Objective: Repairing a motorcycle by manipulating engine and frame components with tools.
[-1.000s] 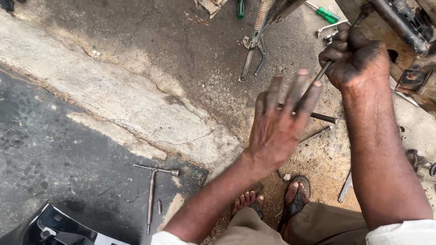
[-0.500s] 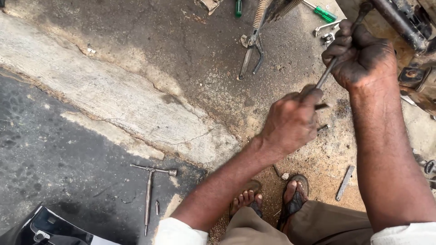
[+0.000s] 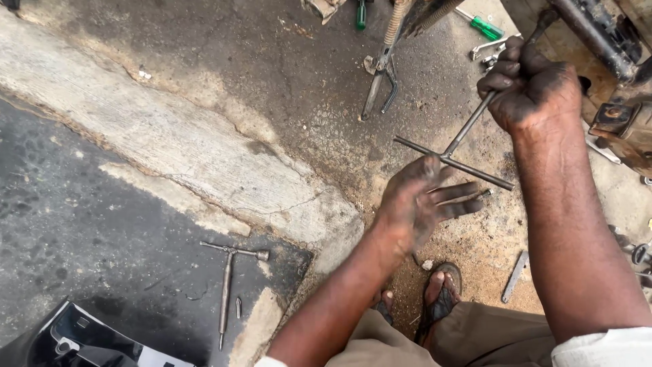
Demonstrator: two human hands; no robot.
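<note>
Right hand (image 3: 533, 85): closed in a full fist round the shaft of a long grey steel T-handle wrench (image 3: 456, 153), high up near the socket end, which runs toward the dark rusty machine frame (image 3: 611, 54) just beyond the knuckles. Whether the socket is seated on a fastener cannot be told; the fist hides it.

Left hand (image 3: 421, 200): open, fingers spread, gripping nothing. It hovers just below the wrench's crossbar, fingertips close to the bar but apparently not touching it.

Both hands are heavily soiled with black grease.

Nearby: a second, smaller T-handle wrench (image 3: 227, 282) lies on the dark asphalt well to the left of the left hand. A green-handled screwdriver (image 3: 485, 27) rests just above the right hand, and a flat steel spanner (image 3: 515, 275) lies on sandy ground (image 3: 475, 245) below the right forearm. A sandalled foot (image 3: 440, 299) sits directly beneath the left hand.

Risks, in my judgement: greasy palms may let the shaft slip, driving the knuckles into the frame. With only one hand steadying it, the wrench could tilt off its seat and round the fastener. If dropped, the crossbar would fall toward the exposed toes.
</note>
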